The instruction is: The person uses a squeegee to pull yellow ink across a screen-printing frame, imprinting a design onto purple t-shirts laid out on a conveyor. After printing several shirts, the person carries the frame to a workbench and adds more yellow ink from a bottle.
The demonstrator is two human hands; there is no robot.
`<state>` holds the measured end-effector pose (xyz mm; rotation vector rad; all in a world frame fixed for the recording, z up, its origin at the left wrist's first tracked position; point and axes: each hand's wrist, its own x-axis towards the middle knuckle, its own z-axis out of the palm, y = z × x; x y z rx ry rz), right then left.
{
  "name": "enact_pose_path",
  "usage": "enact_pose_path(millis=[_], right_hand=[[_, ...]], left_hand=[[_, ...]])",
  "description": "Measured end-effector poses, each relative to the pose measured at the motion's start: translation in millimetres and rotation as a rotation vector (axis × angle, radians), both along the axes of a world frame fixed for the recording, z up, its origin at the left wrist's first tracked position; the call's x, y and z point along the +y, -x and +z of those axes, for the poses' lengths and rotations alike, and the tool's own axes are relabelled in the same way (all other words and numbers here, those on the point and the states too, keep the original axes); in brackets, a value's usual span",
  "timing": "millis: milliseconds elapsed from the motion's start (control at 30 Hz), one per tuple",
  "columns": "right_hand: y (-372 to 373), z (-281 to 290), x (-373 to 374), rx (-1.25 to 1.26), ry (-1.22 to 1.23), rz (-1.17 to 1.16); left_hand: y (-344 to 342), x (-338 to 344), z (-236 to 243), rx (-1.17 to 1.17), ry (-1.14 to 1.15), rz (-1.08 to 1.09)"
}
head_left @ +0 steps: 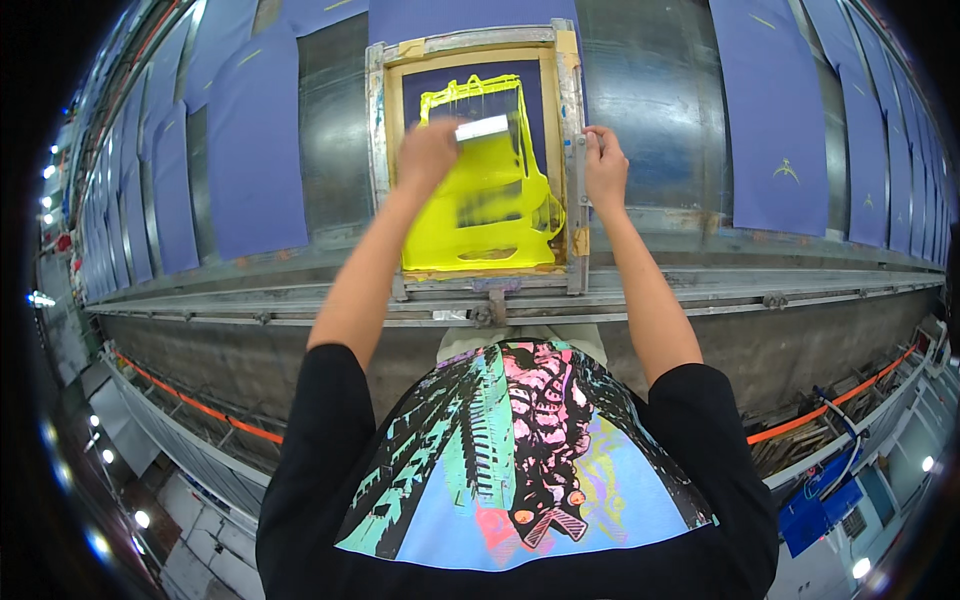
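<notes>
A screen-printing frame [578, 250] lies on the long metal table, spread with bright yellow ink [480, 240] over a dark inner area. My left hand [428, 155] is closed on a squeegee [482, 127] with a pale, narrow bar, held over the upper middle of the ink; the hand and the streaks below it are blurred. My right hand [605, 165] is closed on the frame's right side rail, near its upper half.
Purple fabric pieces [255, 150] [775, 120] lie in rows along the metal table [650, 120] on both sides, some with small yellow marks. A metal rail [700, 290] runs along the near edge. Below it are orange strips [200, 405] and blue items [820, 510].
</notes>
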<state>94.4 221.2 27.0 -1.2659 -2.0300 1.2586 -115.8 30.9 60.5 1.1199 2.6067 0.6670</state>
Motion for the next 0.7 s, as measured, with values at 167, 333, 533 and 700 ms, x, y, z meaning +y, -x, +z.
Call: enact_pose_path(millis=[167,333,533,700], right_hand=[[11.4,-14.1,0.6,0.072,-0.006,0.017],[9.6,-12.1,17.1,0.123,-0.03,0.023],[-1.8,-58.5,7.1,0.06,0.004,0.014],[-55.7,-73.0,49.8,0.01,-0.032,0.049]], left_hand=[[71.7,53.5,-3.6,0.161,0.017,-0.022],[0.4,31.3,-9.9,0.212,0.018,0.04],[-97.6,-59.0,-73.6,0.208,-0.204,-0.078],[-182.3,-50.0,-84.7,0.102,-0.236,-0.101]])
